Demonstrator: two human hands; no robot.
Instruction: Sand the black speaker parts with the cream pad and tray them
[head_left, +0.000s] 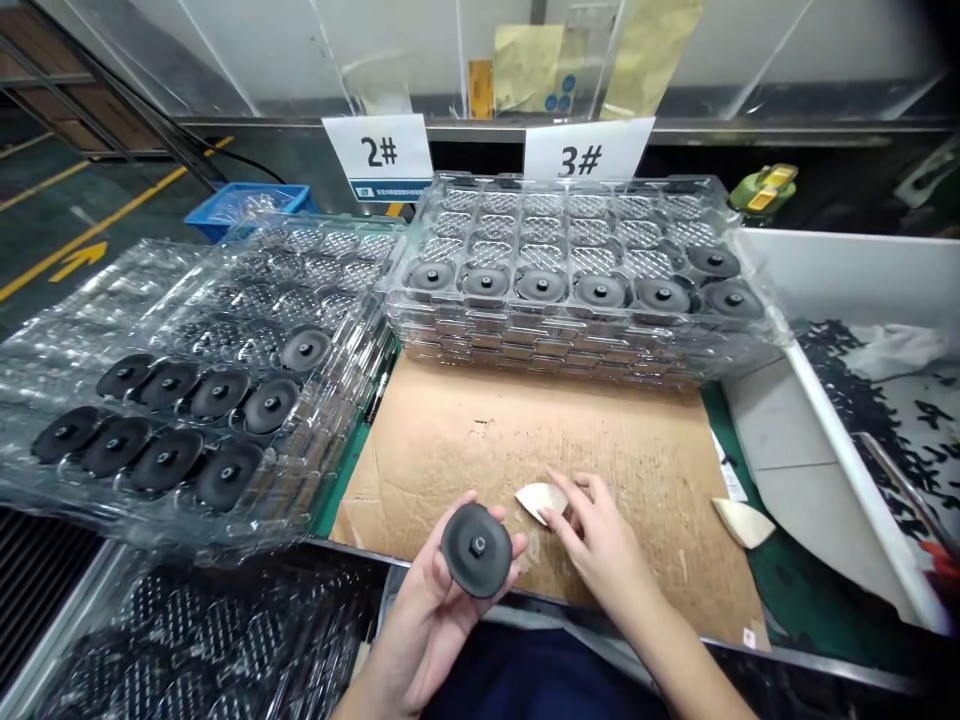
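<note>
Head view, nearest me: the left hand [424, 605] holds a black disc [477, 550] over the desk's near edge, fingers curled round its rim. I judge it stiff, light and smooth-faced, so the rim is the safest hold. Just right, the right hand [604, 545] has its fingertips on a cream wedge [538, 496] lying on the cardboard sheet [525, 430]; whether it is pinched or only pressed, I cannot tell. Farther off, a stack of clear trays [585, 350] carries more discs.
</note>
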